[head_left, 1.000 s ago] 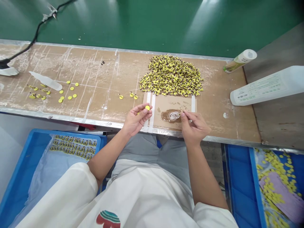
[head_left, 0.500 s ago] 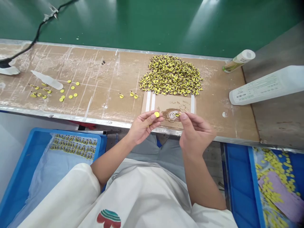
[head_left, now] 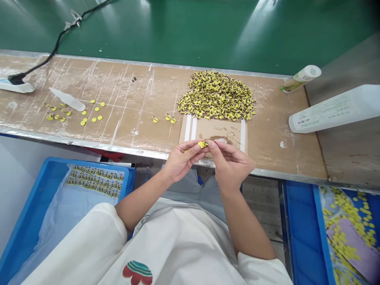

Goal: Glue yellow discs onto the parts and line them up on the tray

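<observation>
My left hand [head_left: 180, 161] pinches a small round yellow disc [head_left: 201, 145] between thumb and fingers, its flat face showing. Another bit of yellow peeks out by its fingers. Against the disc's right side, my right hand [head_left: 230, 162] is closed on a small yellow-and-dark figure piece [head_left: 206, 144], mostly hidden by the fingertips. Both hands meet above the front edge of a cardboard sheet [head_left: 204, 128] with white tape strips. A wet smear with a whitish blob [head_left: 222, 140] lies on that sheet behind the right fingers, beside a thin stick [head_left: 237, 140].
A heap of yellow-and-dark pieces [head_left: 218, 95] lies behind the sheet. Loose yellow discs [head_left: 94, 119] and a white squeeze bottle [head_left: 68, 99] lie left. Bottles [head_left: 332, 111] stand right. Blue trays hold rows of finished-looking pieces [head_left: 95, 178] at left and yellow discs [head_left: 350, 225] at right.
My right hand has moved left from over the whitish blob, bringing the figure piece against the disc in my left hand. The view has shifted slightly.
</observation>
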Motion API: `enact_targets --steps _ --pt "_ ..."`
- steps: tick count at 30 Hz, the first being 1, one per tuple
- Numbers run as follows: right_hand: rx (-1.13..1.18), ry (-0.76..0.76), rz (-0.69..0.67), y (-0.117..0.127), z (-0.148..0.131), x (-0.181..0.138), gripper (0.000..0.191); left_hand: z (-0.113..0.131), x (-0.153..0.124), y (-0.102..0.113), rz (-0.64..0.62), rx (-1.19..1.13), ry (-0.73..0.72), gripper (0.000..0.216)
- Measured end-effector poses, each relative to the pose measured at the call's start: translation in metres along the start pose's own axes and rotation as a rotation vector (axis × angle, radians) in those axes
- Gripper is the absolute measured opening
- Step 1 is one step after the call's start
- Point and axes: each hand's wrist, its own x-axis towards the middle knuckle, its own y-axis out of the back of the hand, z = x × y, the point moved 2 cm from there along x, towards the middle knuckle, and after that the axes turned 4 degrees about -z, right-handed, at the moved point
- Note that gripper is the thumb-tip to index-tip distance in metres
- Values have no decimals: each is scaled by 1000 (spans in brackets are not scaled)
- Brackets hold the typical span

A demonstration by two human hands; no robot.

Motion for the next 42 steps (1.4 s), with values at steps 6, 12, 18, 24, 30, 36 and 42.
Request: enact_targets --steps 6,12,18,24,30,36,42 --pt "19 16 -7 -1 0 0 15 1 1 -1 -31 1 -10 24" --pt "-40 28 -7 -2 -1 -1 15 0 1 1 -4 -17 -8 25" --pt "-35 60 -31 -3 0 -3 14 -1 3 4 3 24 -29 24" --pt "-25 43 -37 -4 1 -4 14 0 3 3 20 21 -42 22" --pt "19 36 -60 -7 9 -5 14 -1 2 8 83 36 -86 23" --pt "28 5 -98 -12 17 -7 15 1 -2 12 143 82 -118 24" --pt "74 -55 -143 -20 18 -6 16 4 -4 15 190 90 -163 29"
